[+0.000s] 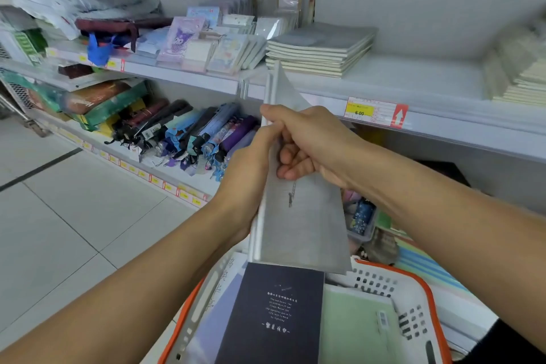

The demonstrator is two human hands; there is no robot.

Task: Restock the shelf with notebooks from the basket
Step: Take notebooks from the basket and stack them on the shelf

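**A:** Notebooks, grey ones (pixel 298 224) — a thin bunch held on edge at the middle of the frame, above the basket (pixel 413 289) at the bottom. The right hand (pixel 313 139) has its fingers (pixel 291 162) curled round the top part, pinching it, and the left hand (pixel 251 168) grips the spine side from the left. Both are holding, neither is loose.

**B:** So how would you land them well?

**A:** I'd square the edges first, turn the bunch flat and set it on the matching grey stack (pixel 319 50) on the shelf (pixel 413 89) in the upper middle, spines the same way. Keeping both hands on till it rests seems wise, since thin soft covers will probably fan out or slide.

**B:** Any text you can read?

**A:** The yellow price tag (pixel 362 111) on the shelf edge says 6.00, with a red arrow pointing up beside it. The dark notebook (pixel 274 316) in the basket has small white print on the cover, too small for me to read. Umbrellas (pixel 189 133) at left have tags I can't read either.
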